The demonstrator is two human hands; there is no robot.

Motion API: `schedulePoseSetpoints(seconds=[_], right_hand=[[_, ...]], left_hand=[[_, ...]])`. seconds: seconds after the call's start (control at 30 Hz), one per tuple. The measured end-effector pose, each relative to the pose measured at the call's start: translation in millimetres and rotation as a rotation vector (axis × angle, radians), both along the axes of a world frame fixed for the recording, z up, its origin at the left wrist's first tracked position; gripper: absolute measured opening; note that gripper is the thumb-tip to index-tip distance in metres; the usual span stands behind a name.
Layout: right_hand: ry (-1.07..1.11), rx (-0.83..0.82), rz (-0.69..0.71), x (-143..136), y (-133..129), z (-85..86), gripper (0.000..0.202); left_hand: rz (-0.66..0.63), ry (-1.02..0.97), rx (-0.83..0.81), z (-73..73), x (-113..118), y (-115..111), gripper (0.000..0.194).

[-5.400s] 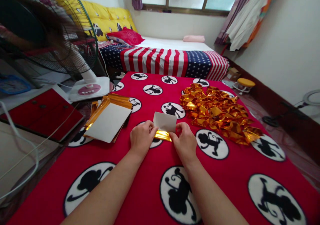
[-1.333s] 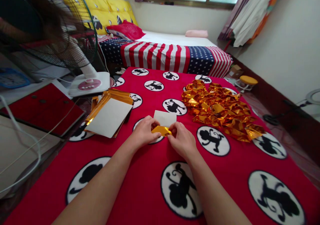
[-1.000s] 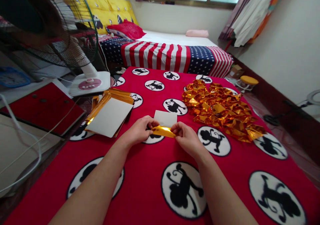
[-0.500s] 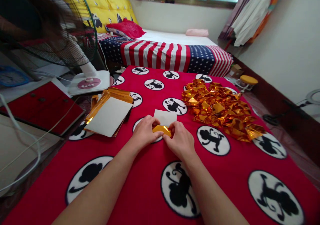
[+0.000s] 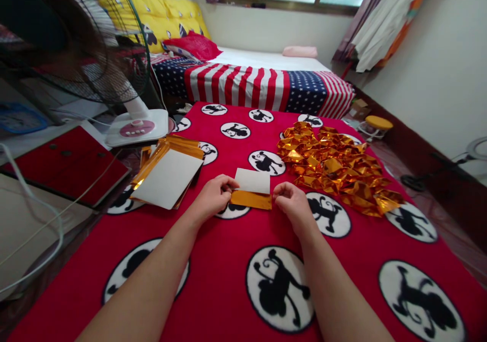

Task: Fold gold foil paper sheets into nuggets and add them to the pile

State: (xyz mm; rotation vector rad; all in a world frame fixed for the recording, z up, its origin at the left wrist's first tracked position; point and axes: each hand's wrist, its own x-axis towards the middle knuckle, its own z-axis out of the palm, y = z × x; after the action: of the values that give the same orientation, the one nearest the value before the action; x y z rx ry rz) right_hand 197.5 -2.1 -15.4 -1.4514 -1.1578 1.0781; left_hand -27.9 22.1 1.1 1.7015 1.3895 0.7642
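Note:
A sheet of gold foil paper (image 5: 251, 200) lies on the red cloth in front of me, its near part folded over with the gold side up. Its far part shows the white back. My left hand (image 5: 215, 196) pinches the sheet at its left edge. Just off the right edge is my right hand (image 5: 292, 203), fingers curled in, with nothing visible in them. To the left lies a stack of foil paper (image 5: 167, 179), white side up on top with gold edges showing. A heap of folded gold foil pieces (image 5: 335, 167) spreads over the cloth on the right.
The red cloth (image 5: 213, 281) with round monkey prints covers the surface. A fan (image 5: 135, 126) stands at the left, beside a dark red panel (image 5: 68, 162) and a white cable (image 5: 57, 220). A bed (image 5: 247, 86) is behind, and a yellow stool (image 5: 378, 123) stands at the far right.
The gold fold, earlier bent up between both hands, now lies flat as a wide strip. My hands have moved apart, the left one leftward and the right one off the right edge.

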Motion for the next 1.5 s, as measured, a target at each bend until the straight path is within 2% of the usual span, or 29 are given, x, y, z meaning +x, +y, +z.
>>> schedulePoseSetpoints(seconds=[0.1, 0.23, 0.43, 0.57, 0.73, 1.0, 1.23, 1.37, 1.5], right_hand=[[0.121, 0.023, -0.071, 0.0, 0.4, -1.1, 0.014], [0.102, 0.072, -0.101, -0.8, -1.3, -0.5, 0.013], [0.074, 0.084, -0.110, -1.8, -4.3, 3.1, 0.011], [0.080, 0.096, -0.117, -4.1, -6.2, 5.6, 0.013], [0.031, 0.098, -0.056, -7.2, -8.4, 4.9, 0.015], [-0.098, 0.146, -0.045, -6.5, -9.8, 2.6, 0.019], [-0.195, 0.288, 0.011, -8.6, -12.8, 7.9, 0.023], [-0.170, 0.283, 0.014, -9.7, -13.3, 8.8, 0.020], [-0.111, 0.272, -0.017, -10.2, -13.4, 7.9, 0.015]], left_hand=[[-0.026, -0.011, 0.029, 3.4, -2.5, -2.7, 0.024], [-0.187, 0.087, 0.259, 7.2, -2.7, -11.3, 0.031], [-0.241, 0.277, 0.590, 5.3, 11.1, -20.5, 0.023], [-0.307, 0.404, 0.689, 5.7, 17.8, -21.9, 0.019], [-0.348, 0.471, 0.684, 4.0, 20.5, -22.0, 0.019], [-0.305, 0.490, 0.700, -1.9, 18.4, -15.6, 0.023], [-0.151, 0.166, 0.576, -7.4, 5.4, -7.1, 0.025], [-0.063, -0.024, 0.476, -6.4, 4.3, -5.3, 0.021], [0.014, -0.116, 0.417, -5.4, 3.6, -4.3, 0.018]])
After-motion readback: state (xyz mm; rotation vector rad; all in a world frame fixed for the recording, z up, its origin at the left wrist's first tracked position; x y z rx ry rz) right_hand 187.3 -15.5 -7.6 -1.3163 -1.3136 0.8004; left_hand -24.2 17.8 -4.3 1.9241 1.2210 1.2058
